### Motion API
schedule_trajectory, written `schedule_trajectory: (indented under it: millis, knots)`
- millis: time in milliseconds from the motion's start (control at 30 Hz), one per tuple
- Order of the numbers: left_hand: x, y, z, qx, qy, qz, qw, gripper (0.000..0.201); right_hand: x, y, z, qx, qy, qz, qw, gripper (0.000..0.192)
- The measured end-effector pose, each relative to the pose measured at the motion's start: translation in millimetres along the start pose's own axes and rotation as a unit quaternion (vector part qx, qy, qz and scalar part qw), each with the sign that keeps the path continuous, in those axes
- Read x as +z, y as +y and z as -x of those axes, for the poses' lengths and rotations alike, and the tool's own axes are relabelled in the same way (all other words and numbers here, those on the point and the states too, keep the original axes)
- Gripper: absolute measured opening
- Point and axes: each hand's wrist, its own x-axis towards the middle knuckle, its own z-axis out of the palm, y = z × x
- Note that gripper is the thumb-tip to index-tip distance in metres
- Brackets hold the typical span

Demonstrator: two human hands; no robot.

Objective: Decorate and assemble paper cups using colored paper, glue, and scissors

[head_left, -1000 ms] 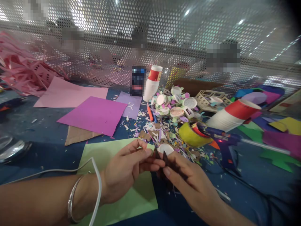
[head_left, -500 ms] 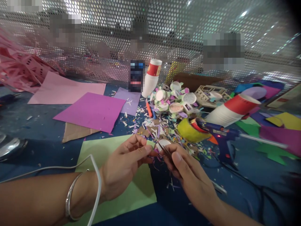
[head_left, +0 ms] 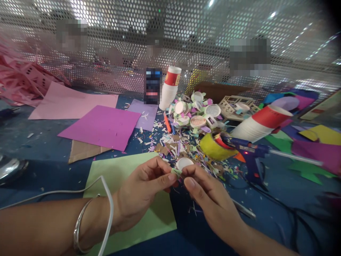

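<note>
Pale green scrap (head_left: 176,172) sits clamped between thumb and fingers of the person's left hand (head_left: 145,190), which is over a larger green sheet (head_left: 105,174). Just to its right, the right hand (head_left: 213,193) curls its fingers; one cannot tell whether they grip anything. Beyond lies a white disc (head_left: 184,163); farther right, a blue glue gun (head_left: 250,158).
</note>
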Motion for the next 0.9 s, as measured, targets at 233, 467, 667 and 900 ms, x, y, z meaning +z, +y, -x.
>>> schedule_trajectory:
  millis: [233, 467, 667, 900]
  knots:
    - [1.8, -3.2, 1.2, -0.023, -0.009, 0.022, 0.999, 0.029, -1.2, 3.5, 3.3, 0.012, -0.02, -0.011, 1.0, 0.027]
    - [2.4, -7.0, 2.0, -0.044, -0.011, 0.054, 0.998, 0.031, -0.7, 3.1, 3.3, 0.004, -0.034, -0.002, 0.999, 0.028]
    - [2.2, -4.9, 2.9, -0.045, -0.008, 0.045, 0.998, 0.031, -2.8, 1.8, 4.1, 0.0, -0.041, 0.034, 0.999, 0.028]
    - [0.2, -5.2, 1.5, -0.025, -0.018, 0.026, 0.999, 0.03, -2.1, 0.7, 2.9, 0.014, -0.044, 0.027, 0.999, 0.031]
